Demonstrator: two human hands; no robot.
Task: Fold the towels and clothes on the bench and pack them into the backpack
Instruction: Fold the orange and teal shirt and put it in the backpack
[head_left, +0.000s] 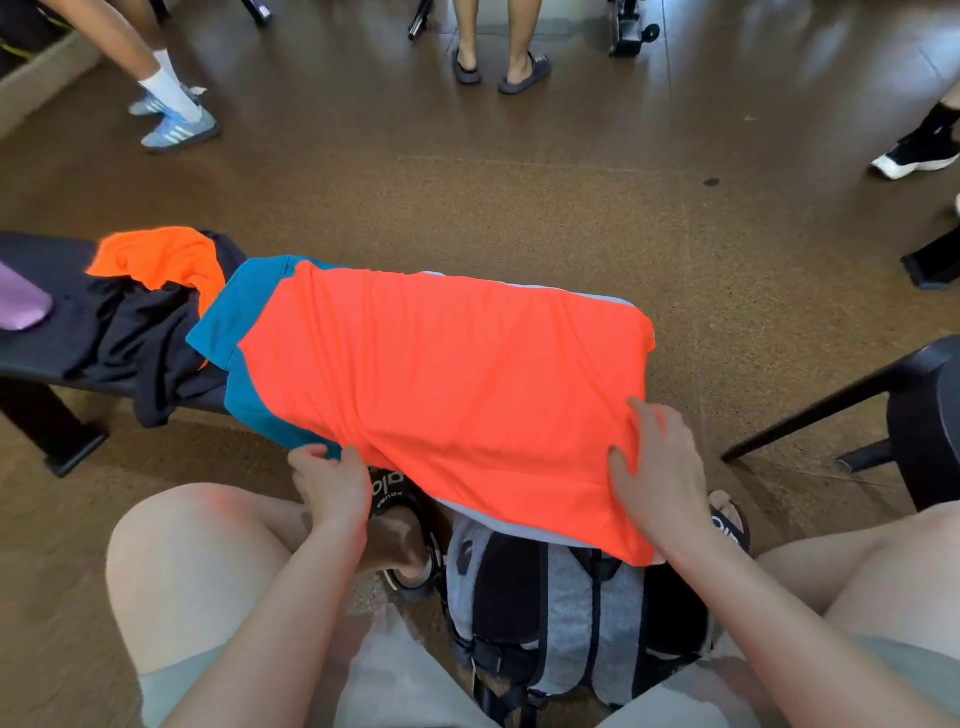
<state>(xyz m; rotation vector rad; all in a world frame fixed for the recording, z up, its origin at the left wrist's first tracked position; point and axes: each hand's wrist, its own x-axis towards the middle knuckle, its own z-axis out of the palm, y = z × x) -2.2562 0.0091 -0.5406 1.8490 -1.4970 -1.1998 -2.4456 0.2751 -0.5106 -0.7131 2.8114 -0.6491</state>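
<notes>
A bright orange shirt (441, 374) with teal sleeves lies spread flat across the black bench (36, 358), its near hem hanging over the edge. My left hand (330, 480) pinches the teal near-left edge of the shirt. My right hand (660, 467) lies flat on the shirt's near-right part with fingers straight. A grey and black backpack (566, 608) stands on the floor between my knees, partly under the shirt's hem. Further left on the bench lie a crumpled orange garment (156, 257) and a black garment (140, 338).
A purple object (21, 304) sits at the bench's left end. A black chair (914, 410) stands at the right. Several people's legs and shoes ring the brown floor at the top. My sandalled feet flank the backpack.
</notes>
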